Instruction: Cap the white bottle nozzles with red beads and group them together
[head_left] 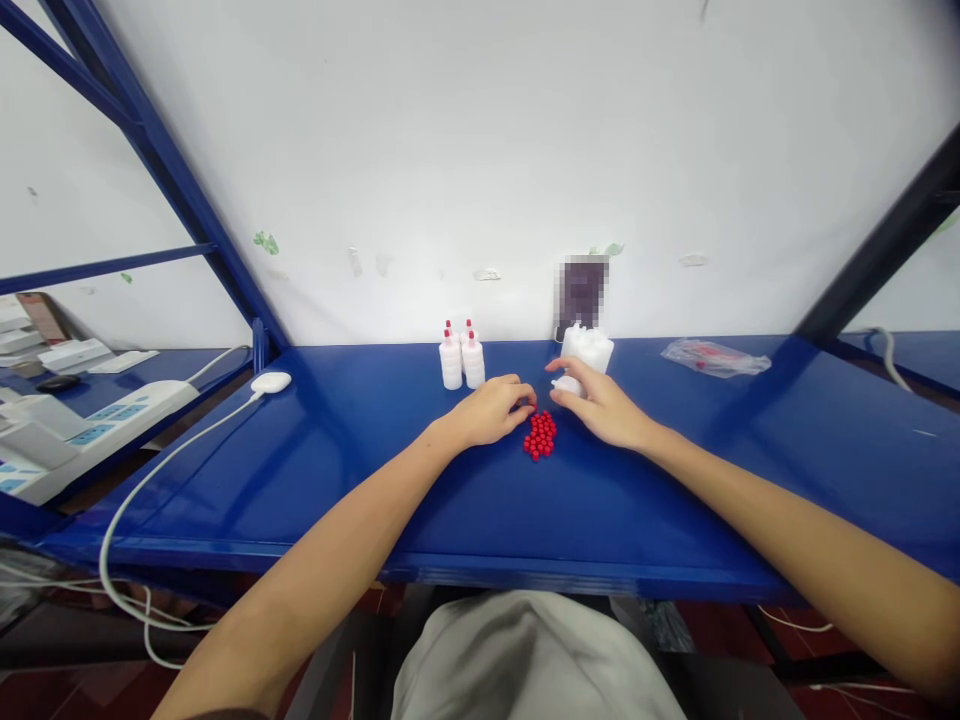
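Observation:
My left hand [496, 410] is above the table with its fingers curled in a pinch at the edge of a small pile of red caps [540, 436]. A bit of red shows at its fingertips, looking like one cap. To the right, my right hand [606, 404] curves around a white squeeze bottle [569, 384], tilted with its nozzle toward the left; the palm hides part of it. Just behind this hand stands a group of white bottles [589, 346] without red tips. Several white bottles with red caps [461, 360] stand upright behind my left hand.
A clear plastic bag [716, 357] with something red inside lies at the right on the blue table [337, 450]. A dark pixelated object [583, 290] leans on the wall. At left are a white puck with a cable [271, 383] and a power strip [112, 430]. Blue posts flank the table.

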